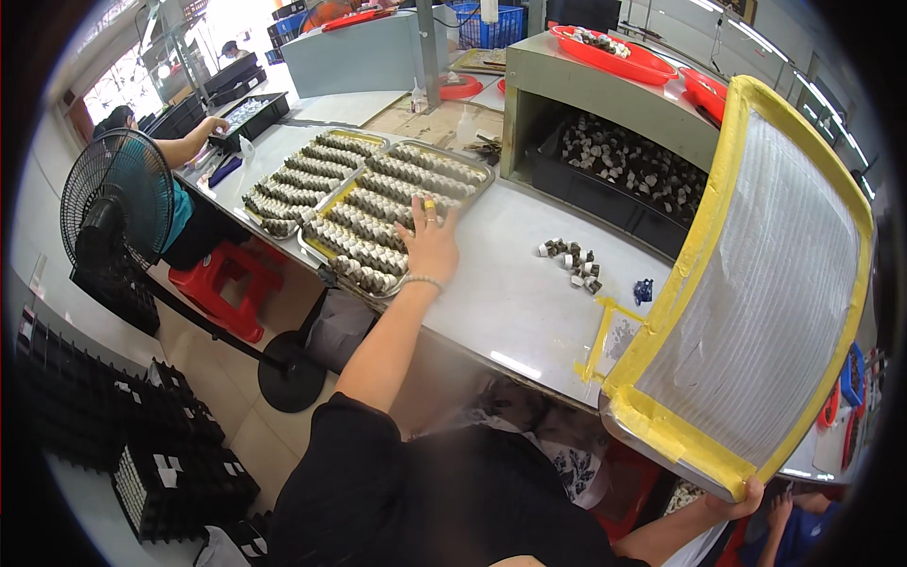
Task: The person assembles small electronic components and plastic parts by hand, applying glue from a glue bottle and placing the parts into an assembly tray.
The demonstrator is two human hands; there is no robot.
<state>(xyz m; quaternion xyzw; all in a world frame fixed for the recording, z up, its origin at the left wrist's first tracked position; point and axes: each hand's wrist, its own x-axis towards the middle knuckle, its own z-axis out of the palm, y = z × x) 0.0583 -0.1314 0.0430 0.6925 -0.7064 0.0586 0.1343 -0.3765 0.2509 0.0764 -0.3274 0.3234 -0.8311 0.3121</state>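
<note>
- On the grey table (515,302), the left hand (430,248) is laid flat with fingers spread and released on the near tray of small parts (378,213), arm stretched far forward.
- At the near right, an empty yellow-edged tray (756,283) is held tilted up, its lower corner gripped by the right hand (742,501).
- A small heap of loose parts (572,262) is left between them.

Tilted yellow-taped tray (756,274); filled tray (378,203)

Bright, sharp (dark, bent fisheye rim)
</note>
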